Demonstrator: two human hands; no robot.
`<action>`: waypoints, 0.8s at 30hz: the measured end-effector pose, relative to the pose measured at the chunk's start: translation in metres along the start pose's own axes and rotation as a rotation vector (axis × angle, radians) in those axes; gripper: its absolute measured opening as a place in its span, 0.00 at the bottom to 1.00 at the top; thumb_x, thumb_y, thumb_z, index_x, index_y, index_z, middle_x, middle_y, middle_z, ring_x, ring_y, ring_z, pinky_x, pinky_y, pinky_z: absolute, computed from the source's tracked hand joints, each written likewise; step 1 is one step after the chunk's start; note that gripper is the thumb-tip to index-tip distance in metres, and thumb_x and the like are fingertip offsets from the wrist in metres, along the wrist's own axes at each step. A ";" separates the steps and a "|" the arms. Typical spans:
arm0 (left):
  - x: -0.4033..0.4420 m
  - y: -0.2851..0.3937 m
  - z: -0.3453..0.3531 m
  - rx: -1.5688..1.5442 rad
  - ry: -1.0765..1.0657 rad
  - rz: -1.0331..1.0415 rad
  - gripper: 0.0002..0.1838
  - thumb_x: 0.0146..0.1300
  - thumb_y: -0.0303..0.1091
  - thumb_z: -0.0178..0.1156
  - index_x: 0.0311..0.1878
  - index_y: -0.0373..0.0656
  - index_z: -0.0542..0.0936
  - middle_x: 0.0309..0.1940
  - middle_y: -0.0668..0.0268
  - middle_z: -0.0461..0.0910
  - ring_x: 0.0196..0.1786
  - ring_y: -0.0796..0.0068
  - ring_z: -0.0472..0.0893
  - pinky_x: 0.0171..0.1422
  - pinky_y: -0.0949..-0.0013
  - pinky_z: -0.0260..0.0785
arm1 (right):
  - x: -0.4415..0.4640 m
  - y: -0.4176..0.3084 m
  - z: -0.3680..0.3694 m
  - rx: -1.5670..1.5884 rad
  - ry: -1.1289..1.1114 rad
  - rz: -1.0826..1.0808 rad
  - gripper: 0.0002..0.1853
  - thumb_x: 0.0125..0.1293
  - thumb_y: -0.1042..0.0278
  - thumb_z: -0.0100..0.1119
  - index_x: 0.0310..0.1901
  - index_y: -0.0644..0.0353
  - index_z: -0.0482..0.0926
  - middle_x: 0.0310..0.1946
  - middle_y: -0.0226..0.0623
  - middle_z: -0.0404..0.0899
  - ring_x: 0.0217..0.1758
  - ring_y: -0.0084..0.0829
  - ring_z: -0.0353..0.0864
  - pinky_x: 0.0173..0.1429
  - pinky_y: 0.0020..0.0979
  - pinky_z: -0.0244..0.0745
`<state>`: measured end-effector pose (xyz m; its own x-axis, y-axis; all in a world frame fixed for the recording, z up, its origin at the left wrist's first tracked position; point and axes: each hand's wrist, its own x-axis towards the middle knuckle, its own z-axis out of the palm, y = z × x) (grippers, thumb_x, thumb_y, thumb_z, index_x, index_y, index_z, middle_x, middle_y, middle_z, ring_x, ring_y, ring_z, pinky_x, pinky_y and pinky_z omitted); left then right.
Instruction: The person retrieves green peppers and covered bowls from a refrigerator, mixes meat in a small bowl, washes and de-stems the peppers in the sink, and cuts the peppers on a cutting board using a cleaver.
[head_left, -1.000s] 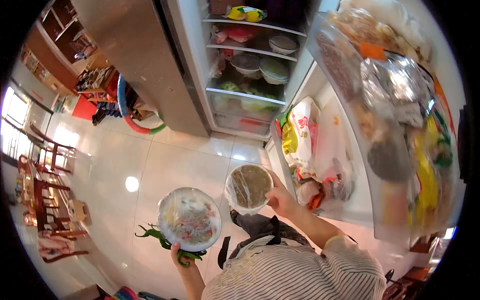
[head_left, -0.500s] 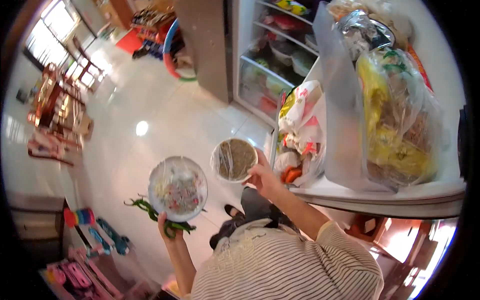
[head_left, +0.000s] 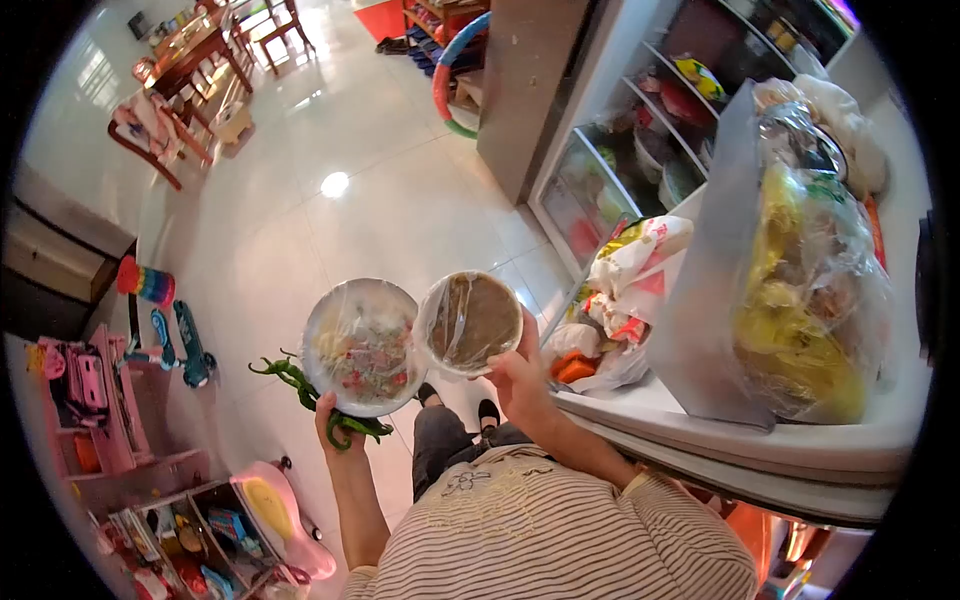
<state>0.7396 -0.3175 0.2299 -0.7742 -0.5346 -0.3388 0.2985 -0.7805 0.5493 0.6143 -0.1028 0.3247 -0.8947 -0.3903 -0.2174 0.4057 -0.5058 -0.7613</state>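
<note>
My left hand grips a round plate of food under cling film, along with several long green peppers that stick out beneath its rim. In my right hand is a white bowl of brown food, also wrapped in cling film. Plate and bowl sit side by side in front of my body, their rims touching or nearly so. The fingers under both are partly hidden. To the right of the bowl is the open fridge door, its shelf holding bagged food.
The open fridge has shelves of food at the upper right. White plastic bags fill another door shelf. A scooter, a pink shelf unit and a pink ride-on toy stand at left. A wooden table is farther back.
My view has turned, so the fridge and room appear shifted to the right. The bowl has come closer to the plate. Both hands keep their holds.
</note>
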 end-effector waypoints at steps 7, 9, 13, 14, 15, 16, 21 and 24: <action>-0.001 0.008 -0.020 0.019 0.048 0.018 0.32 0.49 0.36 0.61 0.57 0.33 0.67 0.50 0.56 0.75 0.52 0.60 0.76 0.60 0.60 0.68 | 0.018 0.015 0.001 -0.006 -0.020 0.042 0.41 0.46 0.81 0.45 0.67 0.52 0.50 0.58 0.36 0.62 0.60 0.30 0.65 0.60 0.30 0.68; 0.007 0.016 -0.036 0.010 0.062 0.016 0.31 0.49 0.37 0.61 0.57 0.33 0.67 0.50 0.56 0.75 0.52 0.60 0.76 0.60 0.60 0.68 | 0.020 0.019 0.014 0.044 -0.020 0.074 0.41 0.45 0.80 0.46 0.67 0.52 0.51 0.57 0.37 0.63 0.59 0.31 0.67 0.59 0.30 0.69; 0.023 0.056 -0.044 0.020 0.150 -0.031 0.29 0.49 0.37 0.62 0.54 0.33 0.70 0.47 0.56 0.76 0.49 0.62 0.77 0.56 0.61 0.71 | 0.030 0.034 0.046 -0.001 -0.054 0.069 0.38 0.45 0.76 0.47 0.64 0.53 0.54 0.55 0.39 0.65 0.58 0.35 0.70 0.55 0.37 0.75; 0.027 0.062 -0.048 0.014 0.139 -0.038 0.29 0.48 0.37 0.63 0.53 0.33 0.70 0.45 0.56 0.77 0.47 0.62 0.78 0.55 0.61 0.73 | 0.034 0.036 0.053 0.004 -0.054 0.058 0.38 0.45 0.76 0.47 0.64 0.53 0.54 0.55 0.39 0.65 0.57 0.35 0.70 0.55 0.37 0.76; 0.031 0.074 -0.049 0.012 0.128 -0.057 0.29 0.48 0.37 0.63 0.53 0.33 0.70 0.45 0.56 0.78 0.47 0.62 0.79 0.55 0.62 0.73 | 0.036 0.039 0.064 0.009 -0.044 0.045 0.37 0.45 0.75 0.48 0.63 0.53 0.54 0.55 0.39 0.65 0.57 0.36 0.71 0.55 0.37 0.76; 0.038 0.081 -0.046 0.014 0.116 -0.073 0.28 0.48 0.37 0.63 0.53 0.33 0.71 0.44 0.56 0.78 0.46 0.62 0.79 0.55 0.62 0.73 | 0.042 0.041 0.071 0.021 -0.042 0.012 0.36 0.46 0.75 0.48 0.62 0.53 0.55 0.54 0.40 0.66 0.54 0.35 0.73 0.52 0.36 0.78; 0.086 0.111 -0.049 0.047 0.100 -0.151 0.29 0.49 0.37 0.63 0.55 0.36 0.70 0.47 0.58 0.78 0.48 0.64 0.79 0.52 0.63 0.73 | 0.080 0.048 0.102 -0.036 -0.022 -0.019 0.36 0.47 0.73 0.50 0.63 0.53 0.55 0.53 0.40 0.67 0.48 0.34 0.77 0.44 0.34 0.80; 0.129 0.132 -0.045 0.047 0.029 -0.185 0.29 0.49 0.39 0.62 0.55 0.36 0.70 0.47 0.58 0.78 0.48 0.65 0.78 0.52 0.63 0.73 | 0.112 0.059 0.127 -0.062 0.034 -0.056 0.36 0.47 0.73 0.50 0.63 0.53 0.55 0.53 0.41 0.67 0.49 0.34 0.77 0.44 0.34 0.80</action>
<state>0.7047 -0.5046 0.2243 -0.7969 -0.3930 -0.4587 0.1255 -0.8506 0.5106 0.5619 -0.2736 0.3329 -0.9217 -0.3364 -0.1933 0.3437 -0.4768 -0.8090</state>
